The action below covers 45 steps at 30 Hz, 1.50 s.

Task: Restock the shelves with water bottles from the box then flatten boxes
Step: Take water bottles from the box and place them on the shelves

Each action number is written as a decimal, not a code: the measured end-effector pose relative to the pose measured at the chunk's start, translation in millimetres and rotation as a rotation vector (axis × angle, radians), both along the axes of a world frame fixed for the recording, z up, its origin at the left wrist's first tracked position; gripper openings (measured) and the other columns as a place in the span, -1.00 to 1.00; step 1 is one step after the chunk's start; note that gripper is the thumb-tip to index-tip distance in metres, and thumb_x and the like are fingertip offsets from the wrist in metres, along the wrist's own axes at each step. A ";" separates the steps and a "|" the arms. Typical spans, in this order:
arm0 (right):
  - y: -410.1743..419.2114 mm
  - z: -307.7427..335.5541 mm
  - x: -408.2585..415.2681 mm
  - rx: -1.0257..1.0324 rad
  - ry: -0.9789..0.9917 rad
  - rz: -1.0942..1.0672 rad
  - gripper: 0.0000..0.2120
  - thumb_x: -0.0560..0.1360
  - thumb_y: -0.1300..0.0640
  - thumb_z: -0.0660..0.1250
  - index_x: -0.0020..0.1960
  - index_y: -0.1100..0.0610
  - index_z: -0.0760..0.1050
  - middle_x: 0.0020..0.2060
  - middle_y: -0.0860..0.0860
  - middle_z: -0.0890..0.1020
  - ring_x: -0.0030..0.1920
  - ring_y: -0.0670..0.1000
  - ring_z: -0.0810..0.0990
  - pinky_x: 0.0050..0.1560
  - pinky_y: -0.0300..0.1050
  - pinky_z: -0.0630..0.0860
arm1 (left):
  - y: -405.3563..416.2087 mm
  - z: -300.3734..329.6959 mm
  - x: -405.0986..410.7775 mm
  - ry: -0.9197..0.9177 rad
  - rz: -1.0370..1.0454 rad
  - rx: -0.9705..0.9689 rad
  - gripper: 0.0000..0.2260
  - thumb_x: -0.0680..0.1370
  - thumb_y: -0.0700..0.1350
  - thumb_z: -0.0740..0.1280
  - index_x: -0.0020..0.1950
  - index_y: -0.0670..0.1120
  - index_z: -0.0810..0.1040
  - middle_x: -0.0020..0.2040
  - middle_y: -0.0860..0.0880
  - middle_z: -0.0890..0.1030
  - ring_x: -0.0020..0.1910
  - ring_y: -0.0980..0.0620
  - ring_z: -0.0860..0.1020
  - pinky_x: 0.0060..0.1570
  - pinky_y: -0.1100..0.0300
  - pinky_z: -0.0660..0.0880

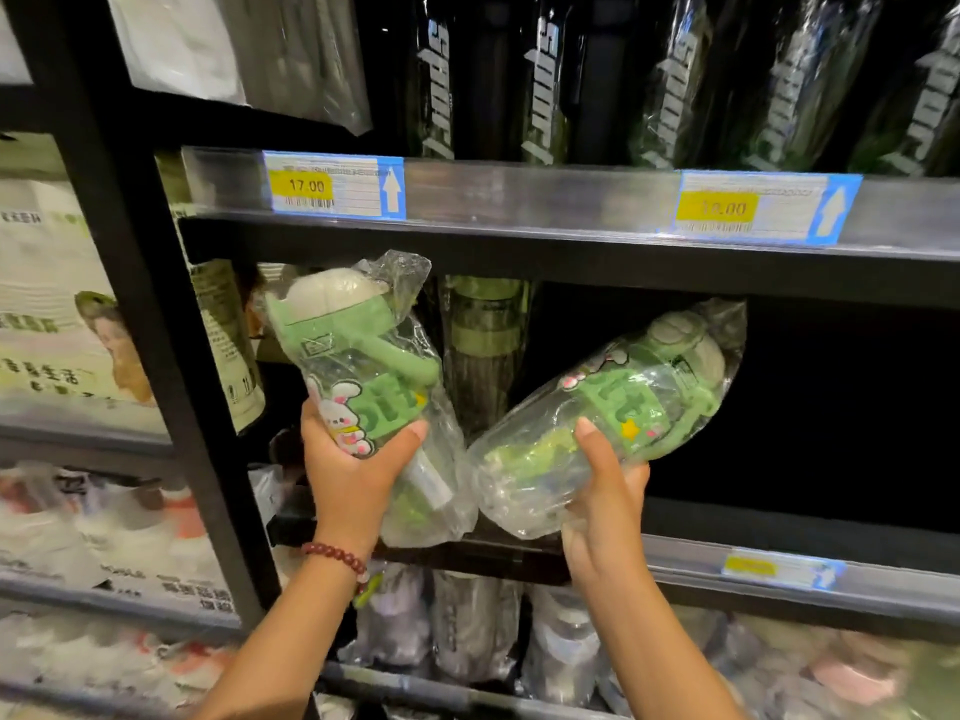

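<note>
The black shelving unit [467,241] fills the view, and everything else sits relative to its middle shelf [779,558], whose front edge carries a yellow price tag [750,566]. On the shelf above the middle shelf stand tall dark bottles [545,80] in clear wrap, with two price labels on that shelf's rail, one reading 17.00 [306,187] and one reading 18.00 [722,207]. Below the middle shelf more wrapped bottles [472,621] stand in a row. At the back of the middle shelf a dark green bottle [485,345] stands upright, and to its right that shelf is dark.

In front of the middle shelf's opening, the person holds two clear bottles with green lids, each in a plastic bag. The left bottle [358,366] is nearly upright, leaning left, its white cap uppermost; the left hand [353,470] grips its lower half, thumb across the front beside a rabbit sticker. A red bead bracelet [337,556] circles that wrist. The right bottle [613,413] is tilted with its lid pointing up and right into the shelf opening; the right hand [608,491] clasps its base from beneath, thumb on the front. The two bags touch just above the middle shelf's edge.
</note>
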State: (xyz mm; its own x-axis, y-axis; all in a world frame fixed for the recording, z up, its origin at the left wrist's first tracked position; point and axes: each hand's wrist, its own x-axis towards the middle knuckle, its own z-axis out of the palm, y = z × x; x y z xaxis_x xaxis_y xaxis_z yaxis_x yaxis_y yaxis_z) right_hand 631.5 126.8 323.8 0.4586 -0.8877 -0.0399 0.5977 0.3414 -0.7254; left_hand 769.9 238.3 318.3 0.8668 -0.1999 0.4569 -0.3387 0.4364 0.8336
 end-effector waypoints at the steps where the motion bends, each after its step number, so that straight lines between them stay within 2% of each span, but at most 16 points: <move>1: -1.4 0.0 3.7 0.008 -0.017 -0.015 -0.60 0.48 0.23 0.36 0.24 0.04 0.30 0.12 0.05 0.56 0.11 0.04 0.59 0.20 0.11 0.50 | -3.8 -0.7 0.1 0.001 -0.003 -0.019 -0.28 0.10 0.03 0.51 0.20 -0.10 0.37 0.05 -0.05 0.55 -0.07 0.22 0.61 -0.12 0.37 0.51; 4: -5.3 -1.9 8.9 -0.001 -0.043 -0.064 -0.50 0.47 0.23 0.36 0.34 0.07 0.25 0.16 0.07 0.55 0.15 0.07 0.58 0.23 0.15 0.49 | -13.9 -1.8 3.0 -0.003 -0.013 -0.075 -0.14 0.10 0.00 0.50 0.31 -0.27 0.29 0.05 -0.04 0.53 -0.08 0.26 0.60 -0.11 0.39 0.51; 8: -10.3 -5.1 10.6 -0.053 -0.026 -0.172 -0.37 0.45 0.24 0.40 0.39 0.02 0.15 0.28 0.07 0.46 0.21 0.02 0.53 0.29 0.10 0.44 | -24.3 -2.9 6.5 0.010 -0.061 -0.143 -0.10 0.12 -0.06 0.51 0.36 -0.32 0.24 0.14 -0.13 0.52 -0.02 0.18 0.61 -0.06 0.33 0.52; 10: -13.0 -6.5 11.3 -0.104 0.004 -0.221 -0.22 0.42 0.25 0.45 0.45 0.00 0.06 0.33 0.05 0.42 0.25 -0.01 0.50 0.33 0.06 0.40 | -28.0 -2.5 6.7 0.012 -0.080 -0.174 -0.15 0.13 -0.08 0.51 0.34 -0.26 0.25 0.11 -0.06 0.52 -0.01 0.22 0.60 -0.06 0.35 0.51; 13: -16.7 -9.8 12.1 -0.177 0.064 -0.274 -0.12 0.44 0.29 0.41 0.51 -0.03 -0.09 0.37 -0.01 0.36 0.30 -0.04 0.44 0.37 -0.02 0.33 | -33.6 -0.2 8.0 -0.034 -0.093 -0.163 -0.33 0.15 -0.08 0.49 0.18 -0.13 0.30 0.00 0.04 0.50 -0.08 0.29 0.59 -0.10 0.41 0.49; 16: -17.6 -9.2 12.9 -0.258 0.113 -0.297 -0.04 0.42 0.32 0.42 0.51 -0.09 -0.18 0.21 -0.18 0.38 0.16 -0.18 0.47 0.25 -0.16 0.33 | -32.7 -2.1 16.3 -0.105 -0.094 -0.051 -0.39 0.14 0.00 0.48 0.10 -0.08 0.31 -0.05 0.05 0.47 -0.10 0.33 0.57 -0.12 0.45 0.47; 18: -16.7 -11.0 14.1 -0.309 0.176 -0.311 -0.01 0.41 0.33 0.44 0.50 -0.09 -0.18 0.09 -0.30 0.37 0.05 -0.35 0.44 0.16 -0.23 0.33 | -30.4 -6.1 25.1 -0.139 -0.122 0.056 -0.36 0.12 0.04 0.51 0.13 0.05 0.33 0.00 0.00 0.50 -0.04 0.26 0.57 -0.05 0.38 0.50; 20: -14.3 -16.9 16.1 -0.352 0.264 -0.317 0.02 0.39 0.29 0.48 0.50 -0.10 -0.19 0.04 -0.34 0.34 0.00 -0.41 0.39 0.10 -0.31 0.32 | -28.4 -8.5 32.5 -0.168 -0.154 0.140 -0.35 0.11 0.02 0.55 0.10 0.16 0.32 0.03 0.00 0.52 -0.02 0.25 0.57 -0.04 0.38 0.51; 23: -11.8 -24.1 21.3 -0.456 0.379 -0.322 -0.07 0.35 0.26 0.52 0.38 -0.14 -0.08 0.03 -0.34 0.33 -0.03 -0.44 0.42 -0.12 -0.57 0.33 | -27.0 -10.9 42.4 -0.222 -0.153 0.241 -0.32 0.17 -0.23 0.61 0.09 0.12 0.31 0.01 0.07 0.50 -0.08 0.39 0.54 -0.11 0.52 0.44; 26: -12.7 -24.3 28.7 -0.586 0.458 -0.302 -0.15 0.32 0.28 0.54 0.33 -0.04 0.01 0.04 -0.30 0.35 -0.11 -0.57 0.40 -0.19 -0.64 0.32 | -23.0 -11.5 52.7 -0.222 -0.186 0.337 -0.33 0.23 -0.40 0.56 0.08 0.11 0.30 -0.02 0.09 0.48 -0.12 0.41 0.54 -0.14 0.53 0.43; 30: -15.3 -27.7 37.3 -0.739 0.561 -0.248 -0.30 0.28 0.30 0.56 0.18 0.05 0.16 0.02 -0.20 0.43 -0.07 -0.50 0.46 -0.14 -0.58 0.36 | -15.0 -9.5 61.5 -0.196 -0.242 0.455 -0.34 0.27 -0.42 0.52 0.16 0.00 0.27 -0.08 0.10 0.42 -0.30 0.39 0.50 -0.22 0.53 0.43; 33: -16.2 -28.9 43.2 -0.794 0.647 -0.189 -0.33 0.27 0.25 0.58 0.12 0.10 0.16 -0.02 -0.20 0.42 -0.10 -0.53 0.44 -0.17 -0.60 0.35 | -9.2 -9.0 67.2 -0.163 -0.280 0.535 -0.28 0.29 -0.37 0.54 0.32 -0.11 0.25 -0.07 0.11 0.41 -0.26 0.48 0.47 -0.20 0.55 0.42; 36: -17.3 -30.8 46.1 -0.833 0.688 -0.146 -0.30 0.26 0.20 0.60 0.14 0.10 0.16 -0.01 -0.26 0.39 -0.06 -0.53 0.42 -0.13 -0.60 0.34 | -7.3 -9.3 68.3 -0.108 -0.287 0.582 -0.23 0.30 -0.37 0.53 0.41 -0.20 0.21 -0.06 0.14 0.40 -0.24 0.41 0.48 -0.22 0.55 0.42; 40: -20.0 -30.9 43.0 -0.826 0.704 -0.119 -0.27 0.26 0.21 0.59 0.17 0.09 0.14 0.01 -0.29 0.36 -0.06 -0.52 0.42 -0.13 -0.62 0.33 | -5.8 -7.1 68.8 -0.073 -0.303 0.644 -0.15 0.33 -0.29 0.53 0.48 -0.11 0.11 -0.02 0.18 0.39 -0.32 0.34 0.46 -0.19 0.49 0.44; 42: -22.1 -31.4 41.7 -0.825 0.712 -0.095 -0.24 0.25 0.21 0.60 0.22 0.12 0.14 0.03 -0.26 0.37 -0.02 -0.37 0.47 -0.12 -0.62 0.33 | -2.2 -4.5 72.2 -0.070 -0.315 0.700 -0.05 0.29 -0.15 0.57 0.51 -0.05 0.05 0.05 0.17 0.44 -0.25 0.39 0.50 -0.17 0.47 0.42; 45: -25.1 -32.5 41.5 -0.798 0.727 -0.054 -0.17 0.26 0.20 0.59 0.31 0.17 0.12 0.06 -0.17 0.38 0.09 -0.14 0.44 -0.11 -0.59 0.35 | 6.1 -1.3 69.4 -0.110 -0.234 0.781 -0.05 0.29 -0.01 0.57 0.52 -0.03 0.07 -0.12 0.08 0.49 -0.21 0.24 0.49 -0.22 0.49 0.37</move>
